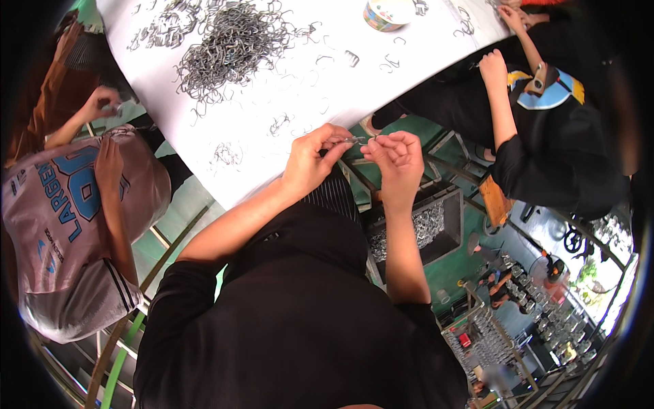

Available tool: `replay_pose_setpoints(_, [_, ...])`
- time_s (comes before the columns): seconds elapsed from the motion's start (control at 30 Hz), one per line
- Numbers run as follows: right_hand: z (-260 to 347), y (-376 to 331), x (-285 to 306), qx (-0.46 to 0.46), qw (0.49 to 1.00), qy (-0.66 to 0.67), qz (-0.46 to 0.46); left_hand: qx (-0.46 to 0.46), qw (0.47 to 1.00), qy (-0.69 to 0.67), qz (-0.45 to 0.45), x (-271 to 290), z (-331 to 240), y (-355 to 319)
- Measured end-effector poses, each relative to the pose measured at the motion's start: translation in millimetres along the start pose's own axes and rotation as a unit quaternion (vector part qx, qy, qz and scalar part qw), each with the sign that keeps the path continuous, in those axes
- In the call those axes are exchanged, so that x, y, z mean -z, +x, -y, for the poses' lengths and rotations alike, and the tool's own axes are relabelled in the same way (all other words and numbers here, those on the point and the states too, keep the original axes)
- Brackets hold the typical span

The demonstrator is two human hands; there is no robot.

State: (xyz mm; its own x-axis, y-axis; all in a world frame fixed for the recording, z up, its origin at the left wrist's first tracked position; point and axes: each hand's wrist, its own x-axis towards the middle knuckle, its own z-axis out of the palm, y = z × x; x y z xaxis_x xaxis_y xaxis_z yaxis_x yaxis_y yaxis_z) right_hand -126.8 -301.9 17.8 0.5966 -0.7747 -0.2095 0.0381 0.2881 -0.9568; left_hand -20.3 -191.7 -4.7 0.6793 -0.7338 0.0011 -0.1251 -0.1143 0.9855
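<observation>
Silver and thin, a metal bit (359, 140) sits between my two hands, by the edge of the white table (153, 78). It is small and only my fingertips pinch it, so it could slip and fall to the green floor (446, 264). Pulling too hard might poke me. My left hand (315, 158) is closed on one end; my right hand (397, 158) pinches the other, spare fingers loosely curled. Both arms reach up and in.
</observation>
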Motion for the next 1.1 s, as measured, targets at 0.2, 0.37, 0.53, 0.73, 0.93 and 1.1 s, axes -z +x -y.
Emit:
replay_pose_setpoints(0.2, [-8.4,-12.3,-6.4,0.038,0.997,0.004,-0.066,0.032,0.999,-0.014,0.010,-5.2,-0.7,4.8])
replay_pose_setpoints(0.37, [-17.3,-11.7,-9.1,0.077,0.992,0.013,-0.098,-0.024,0.999,-0.018,0.034,-12.5,1.7,7.3])
replay_pose_setpoints(0.53, [-31.4,-16.0,0.4,0.172,0.980,-0.003,-0.099,-0.081,0.988,0.127,0.043,5.0,28.6,69.8])
replay_pose_setpoints(0.73, [-36.6,-11.5,5.4,0.207,0.974,-0.044,-0.079,-0.154,0.917,0.361,0.073,12.2,68.7,170.8])
replay_pose_setpoints(0.93, [-40.7,-1.4,9.4,0.198,0.975,-0.052,-0.089,-0.100,0.933,0.316,0.141,8.6,64.8,179.6])
replay_pose_setpoints(1.1, [-41.4,8.1,8.8,0.196,0.972,-0.084,-0.093,0.010,0.980,0.142,0.141,-9.6,14.9,116.0])
